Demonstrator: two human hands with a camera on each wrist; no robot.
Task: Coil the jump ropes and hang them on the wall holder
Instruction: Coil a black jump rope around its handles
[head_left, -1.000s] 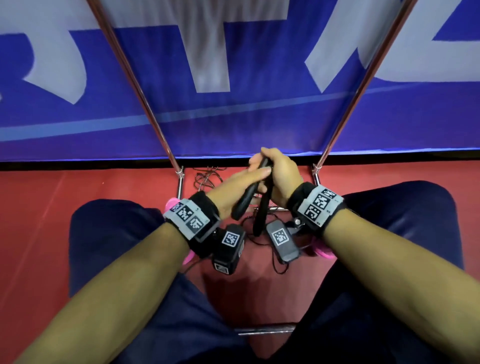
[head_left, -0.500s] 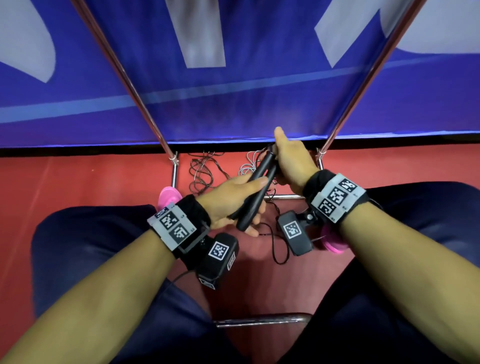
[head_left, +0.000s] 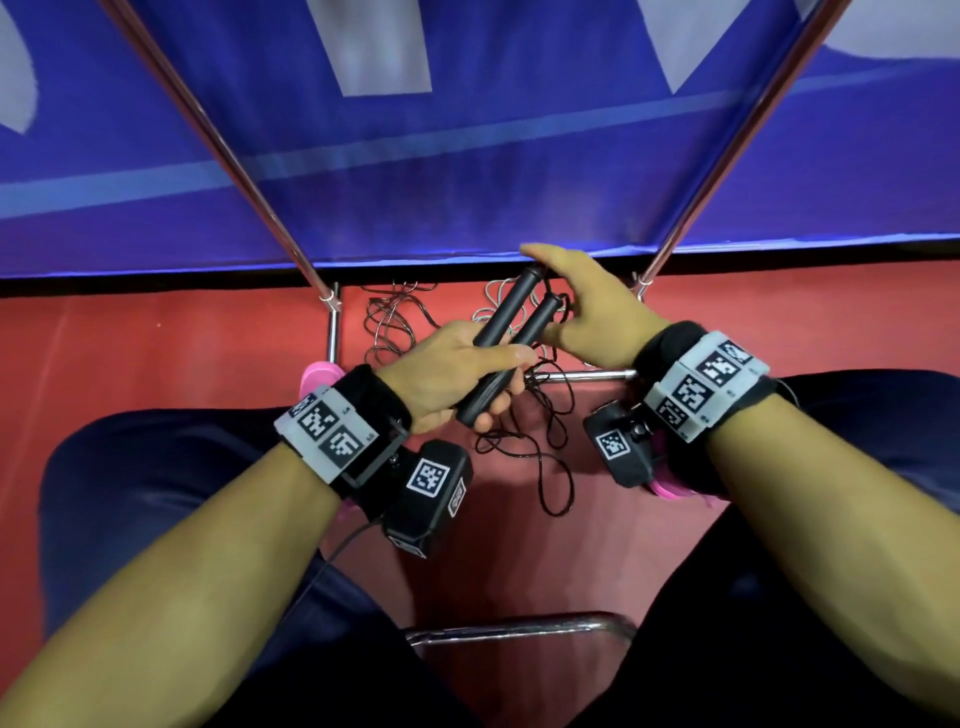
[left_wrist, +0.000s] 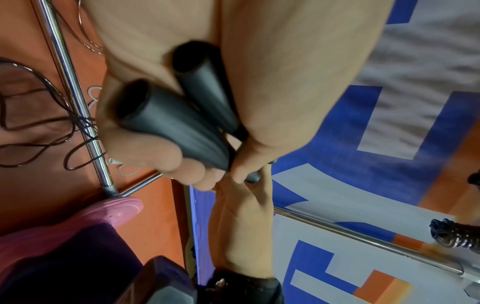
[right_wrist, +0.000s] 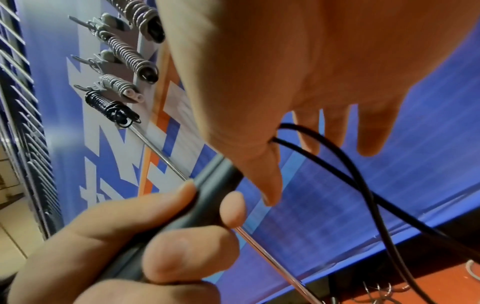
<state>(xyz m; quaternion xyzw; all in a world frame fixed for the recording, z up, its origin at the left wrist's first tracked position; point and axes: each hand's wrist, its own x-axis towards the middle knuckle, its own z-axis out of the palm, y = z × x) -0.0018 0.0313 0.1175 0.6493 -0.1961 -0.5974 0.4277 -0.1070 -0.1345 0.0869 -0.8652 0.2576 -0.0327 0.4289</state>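
Between the knees, just above the red floor, the left hand is gripping the two black handles of a jump rope side by side, fingers curled round their lower halves. The right hand is hovering at their top ends with fingers straight, and the black cord is running through the crook of its thumb without being pinched. The rest of that cord is lying in loose loops on the floor, crossing a metal bar and mixing with other ropes. The wall holder is already carrying coiled ropes.

Winding from here is likely risking a snag, since the cord may be catching on the bar or dragging a neighbouring rope along. With the right hand this slack, the cord could slip out and leave sloppy turns, and the uneven handles could slide apart.
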